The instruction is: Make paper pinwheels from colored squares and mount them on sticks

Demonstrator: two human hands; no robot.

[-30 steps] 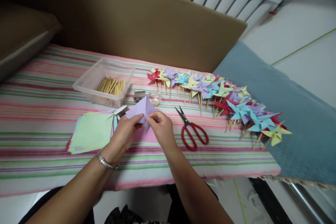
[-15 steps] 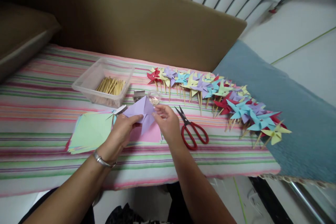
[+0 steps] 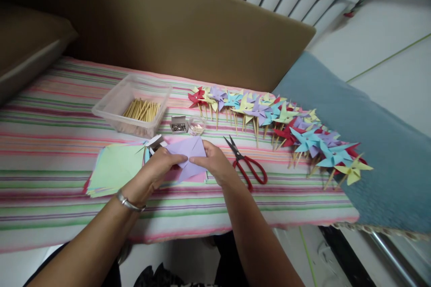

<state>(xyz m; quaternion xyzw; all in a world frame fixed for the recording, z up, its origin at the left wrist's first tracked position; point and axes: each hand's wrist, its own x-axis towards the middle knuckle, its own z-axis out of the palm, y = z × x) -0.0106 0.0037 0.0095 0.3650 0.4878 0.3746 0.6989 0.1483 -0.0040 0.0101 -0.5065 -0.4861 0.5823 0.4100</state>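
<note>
Both hands hold a purple sheet of paper (image 3: 188,146) with cut slits, just above a pink paper sheet (image 3: 195,176) on the striped cloth. My left hand (image 3: 158,165) grips its left side, thumb pressed near the middle. From the other side my right hand (image 3: 215,161) pinches it, its thumb tip almost meeting the left one. Fingers under the paper are hidden. Behind the paper stand a small box of metal pins (image 3: 178,124) and a round clear tub (image 3: 197,125) of small pale pieces. Red-handled scissors (image 3: 247,161) lie right of my right hand.
A stack of coloured paper squares (image 3: 116,170) lies at left. Behind it is a clear plastic box (image 3: 134,94) of wooden sticks (image 3: 143,110). Several finished paper pinwheels (image 3: 259,110) on sticks spread across the right. A brown board (image 3: 188,31) borders the back of the striped cloth (image 3: 50,152).
My right hand has shifted its hold, and its thumb now presses near the middle of the purple paper. The sheet has turned and lies flatter and lower, uncovering the pin box and tub.
</note>
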